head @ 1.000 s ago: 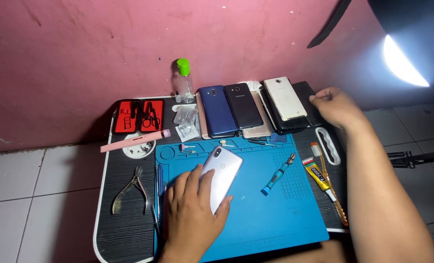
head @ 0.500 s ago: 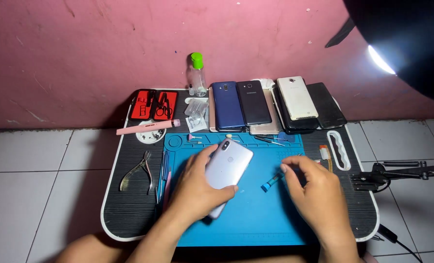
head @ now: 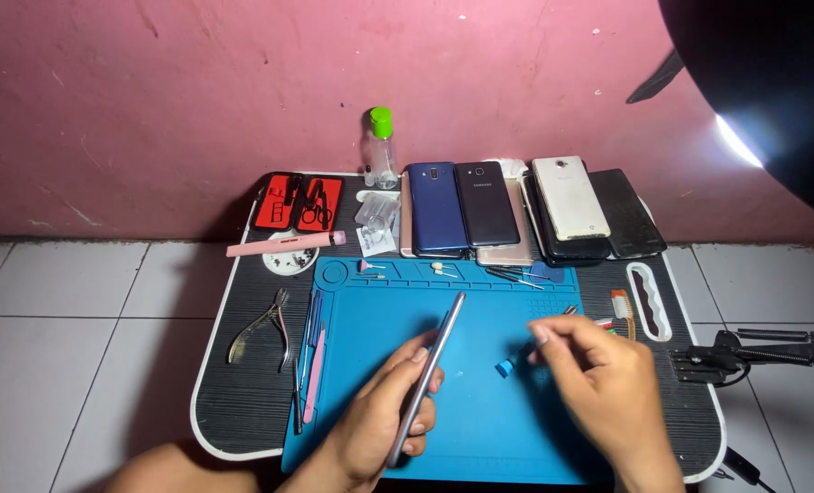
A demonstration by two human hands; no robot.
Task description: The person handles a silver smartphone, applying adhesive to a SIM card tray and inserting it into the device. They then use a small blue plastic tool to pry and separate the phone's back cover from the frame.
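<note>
Phone (head: 428,374), flat under our left hand (head: 384,415) a moment ago, now stands on edge over the blue mat (head: 380,319), fingers clasped round it, while our right hand (head: 599,370) pinches the blue-tipped screwdriver (head: 506,367), ready for its edge.

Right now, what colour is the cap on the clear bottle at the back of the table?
Bright green. The cap tops the clear bottle by the pink wall; head view shows it best.
</note>
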